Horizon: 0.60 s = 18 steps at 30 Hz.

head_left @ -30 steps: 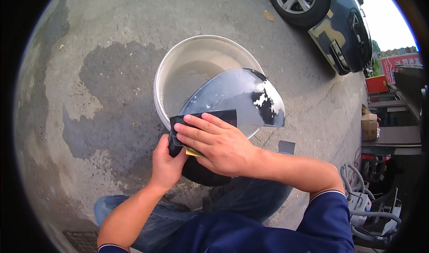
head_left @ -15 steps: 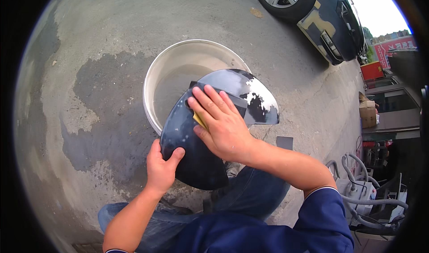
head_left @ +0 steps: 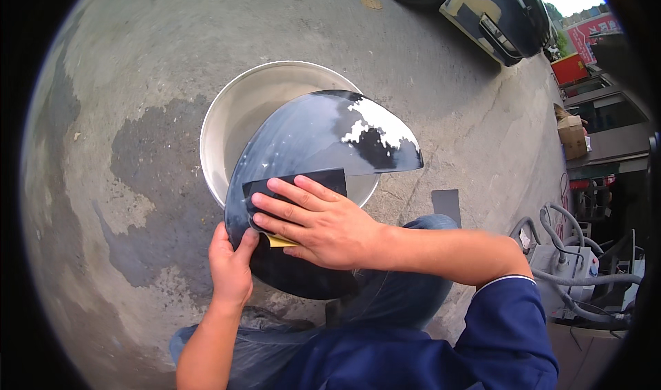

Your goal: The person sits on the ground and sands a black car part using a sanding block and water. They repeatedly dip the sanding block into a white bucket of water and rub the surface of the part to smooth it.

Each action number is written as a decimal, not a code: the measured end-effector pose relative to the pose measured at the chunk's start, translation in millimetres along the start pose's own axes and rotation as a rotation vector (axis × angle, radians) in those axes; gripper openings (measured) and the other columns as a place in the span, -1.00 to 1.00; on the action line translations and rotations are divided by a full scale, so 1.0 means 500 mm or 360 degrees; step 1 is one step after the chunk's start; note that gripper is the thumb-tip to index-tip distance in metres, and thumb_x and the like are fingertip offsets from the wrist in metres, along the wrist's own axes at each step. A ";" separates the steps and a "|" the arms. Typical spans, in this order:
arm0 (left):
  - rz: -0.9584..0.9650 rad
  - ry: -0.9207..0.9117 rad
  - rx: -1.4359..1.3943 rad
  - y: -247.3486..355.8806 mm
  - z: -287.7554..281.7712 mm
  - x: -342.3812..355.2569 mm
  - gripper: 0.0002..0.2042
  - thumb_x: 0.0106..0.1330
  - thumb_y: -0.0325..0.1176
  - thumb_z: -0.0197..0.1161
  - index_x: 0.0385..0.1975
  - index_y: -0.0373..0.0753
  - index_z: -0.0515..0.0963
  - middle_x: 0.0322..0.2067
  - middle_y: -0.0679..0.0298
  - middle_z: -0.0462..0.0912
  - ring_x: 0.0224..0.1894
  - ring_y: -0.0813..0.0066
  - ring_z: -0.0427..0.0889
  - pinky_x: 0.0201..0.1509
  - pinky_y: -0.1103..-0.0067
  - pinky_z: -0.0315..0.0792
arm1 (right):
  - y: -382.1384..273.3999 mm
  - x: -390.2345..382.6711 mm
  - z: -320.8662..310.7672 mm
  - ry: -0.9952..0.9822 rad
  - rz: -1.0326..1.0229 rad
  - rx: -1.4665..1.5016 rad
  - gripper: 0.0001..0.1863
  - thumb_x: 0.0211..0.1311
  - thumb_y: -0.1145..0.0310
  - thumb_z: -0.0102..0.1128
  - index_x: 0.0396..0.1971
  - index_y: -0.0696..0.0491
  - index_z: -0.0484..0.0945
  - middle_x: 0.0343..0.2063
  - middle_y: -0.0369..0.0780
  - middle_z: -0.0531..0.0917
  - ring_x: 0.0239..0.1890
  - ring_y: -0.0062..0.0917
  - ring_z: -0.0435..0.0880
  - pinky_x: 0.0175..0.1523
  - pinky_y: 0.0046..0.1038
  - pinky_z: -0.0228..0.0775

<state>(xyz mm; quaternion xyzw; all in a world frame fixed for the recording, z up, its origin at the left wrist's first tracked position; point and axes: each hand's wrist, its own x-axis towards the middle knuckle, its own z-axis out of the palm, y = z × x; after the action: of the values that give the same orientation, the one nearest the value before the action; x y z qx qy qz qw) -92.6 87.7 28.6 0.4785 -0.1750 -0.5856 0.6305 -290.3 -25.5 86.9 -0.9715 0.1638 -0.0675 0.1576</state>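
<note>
A glossy, dark, curved body panel [head_left: 296, 131] leans across the rim of a pale round tub [head_left: 215, 121]. Whitish smears and a bright reflection show on its surface. My left hand [head_left: 231, 262] grips the panel's near left edge, thumb on top and fingers hidden beneath. On the panel's lower part, my right hand [head_left: 317, 224] presses a black sheet of sandpaper [head_left: 327, 178], fingers laid flat over it. A yellow pad [head_left: 281, 241] peeks out under that palm, next to my left thumb.
A grey rectangular sheet [head_left: 446, 205] lies on the concrete floor, right of my knee. Grey hoses and a box-shaped machine [head_left: 561, 280] stand at the right. A dark car [head_left: 492, 18] with tan patches is at the upper right. A cardboard box [head_left: 571, 136] sits farther off.
My right hand has slid the sandpaper down the panel toward my left hand, uncovering the upper part. The panel sits slightly farther left and up in view; my left hand still grips its edge.
</note>
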 end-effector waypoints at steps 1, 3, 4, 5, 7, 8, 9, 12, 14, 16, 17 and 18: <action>-0.0002 -0.0026 -0.0010 0.005 -0.002 0.010 -0.73 0.55 -0.45 0.34 0.16 -0.33 0.55 0.06 0.25 0.72 0.09 0.54 0.66 0.28 0.50 0.51 | 0.039 0.004 -0.033 0.0092 0.0182 -0.0077 -0.33 0.51 0.00 0.21 0.50 -0.02 0.45 0.60 -0.16 0.30 0.68 -0.18 0.11 0.71 -0.02 -0.08; -0.0001 -0.0056 0.0015 0.006 -0.015 0.024 -0.73 0.57 -0.43 0.32 0.17 -0.33 0.55 0.07 0.24 0.72 0.11 0.53 0.66 0.30 0.49 0.51 | 0.121 0.007 -0.077 0.0274 0.0550 -0.0197 -0.36 0.53 0.08 0.20 0.51 0.02 0.44 0.58 -0.13 0.33 0.66 -0.13 0.17 0.68 0.00 -0.03; 0.0005 -0.0060 0.0046 -0.001 -0.023 0.031 -0.73 0.58 -0.42 0.31 0.18 -0.34 0.54 0.08 0.23 0.72 0.13 0.51 0.66 0.32 0.48 0.50 | 0.141 0.011 -0.082 0.0364 0.0725 -0.0252 -0.36 0.53 0.12 0.21 0.51 0.03 0.44 0.57 -0.11 0.34 0.65 -0.10 0.19 0.67 0.01 -0.02; 0.0010 -0.0066 0.0077 -0.004 -0.026 0.034 -0.72 0.59 -0.41 0.29 0.19 -0.34 0.54 0.10 0.23 0.72 0.15 0.49 0.66 0.34 0.47 0.50 | 0.115 0.009 -0.058 0.0431 0.0705 -0.0285 -0.36 0.54 0.11 0.19 0.51 0.04 0.43 0.58 -0.09 0.32 0.65 -0.08 0.17 0.67 0.02 -0.02; 0.0004 -0.0029 0.0043 0.004 -0.024 0.033 -0.73 0.59 -0.39 0.29 0.18 -0.33 0.54 0.10 0.23 0.72 0.13 0.50 0.66 0.34 0.47 0.49 | 0.016 0.000 -0.029 0.0181 0.0415 -0.0084 -0.32 0.50 0.09 0.25 0.55 -0.06 0.39 0.62 -0.15 0.27 0.70 -0.14 0.08 0.70 -0.01 -0.06; -0.0001 -0.0004 0.0034 0.007 -0.026 0.030 -0.73 0.60 -0.39 0.29 0.18 -0.33 0.54 0.10 0.23 0.72 0.12 0.50 0.66 0.34 0.47 0.48 | -0.016 -0.006 -0.014 0.0058 0.0232 0.0035 -0.29 0.48 0.05 0.28 0.55 -0.09 0.39 0.62 -0.18 0.26 0.70 -0.18 0.07 0.71 -0.03 -0.07; 0.0031 -0.0025 0.0059 0.005 -0.027 0.031 -0.73 0.61 -0.38 0.27 0.18 -0.34 0.54 0.09 0.23 0.73 0.12 0.51 0.67 0.33 0.48 0.49 | -0.008 -0.013 -0.009 0.0045 0.0147 -0.0006 -0.29 0.47 -0.01 0.27 0.53 -0.08 0.42 0.63 -0.22 0.26 0.71 -0.22 0.06 0.73 -0.04 -0.11; 0.0065 -0.0023 0.0100 0.002 -0.024 0.040 -0.73 0.60 -0.38 0.27 0.18 -0.35 0.55 0.09 0.22 0.73 0.12 0.51 0.67 0.32 0.49 0.50 | 0.089 -0.026 -0.069 0.0141 0.0335 -0.0136 -0.37 0.50 0.13 0.25 0.51 -0.06 0.44 0.59 -0.20 0.32 0.67 -0.18 0.15 0.69 -0.03 -0.02; 0.0095 -0.0023 0.0089 -0.003 -0.019 0.044 -0.73 0.60 -0.38 0.28 0.17 -0.35 0.56 0.08 0.22 0.73 0.11 0.50 0.67 0.31 0.49 0.50 | 0.108 -0.026 -0.078 0.0255 0.0542 -0.0147 -0.37 0.50 0.18 0.25 0.51 -0.04 0.44 0.58 -0.15 0.33 0.66 -0.12 0.16 0.68 -0.01 0.00; 0.0102 -0.0006 0.0085 -0.005 -0.021 0.048 -0.73 0.60 -0.37 0.29 0.16 -0.35 0.56 0.08 0.21 0.74 0.10 0.51 0.67 0.31 0.49 0.50 | 0.056 -0.018 -0.044 0.0219 0.0495 -0.0200 -0.35 0.48 0.15 0.26 0.51 -0.03 0.42 0.61 -0.14 0.27 0.68 -0.12 0.11 0.68 0.00 -0.02; 0.0085 0.0015 0.0087 -0.006 -0.028 0.046 -0.73 0.60 -0.37 0.29 0.16 -0.35 0.57 0.08 0.21 0.74 0.10 0.51 0.67 0.31 0.49 0.50 | 0.021 -0.022 -0.034 0.0064 0.0275 -0.0075 -0.28 0.46 0.05 0.29 0.54 -0.05 0.40 0.63 -0.17 0.23 0.70 -0.15 0.06 0.70 0.00 -0.04; 0.0072 0.0042 0.0088 -0.006 -0.031 0.045 -0.73 0.59 -0.36 0.30 0.16 -0.35 0.57 0.07 0.21 0.74 0.09 0.51 0.67 0.31 0.49 0.50 | 0.007 -0.028 -0.019 -0.0049 0.0082 -0.0020 -0.25 0.42 -0.02 0.32 0.55 -0.11 0.39 0.63 -0.23 0.24 0.71 -0.22 0.06 0.72 -0.02 -0.05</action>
<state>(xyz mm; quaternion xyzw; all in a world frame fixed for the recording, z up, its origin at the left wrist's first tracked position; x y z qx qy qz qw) -76.6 74.1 11.0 0.4993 -0.1935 -0.5598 0.6324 -306.5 -26.5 93.7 -0.9689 0.1867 -0.0475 0.1556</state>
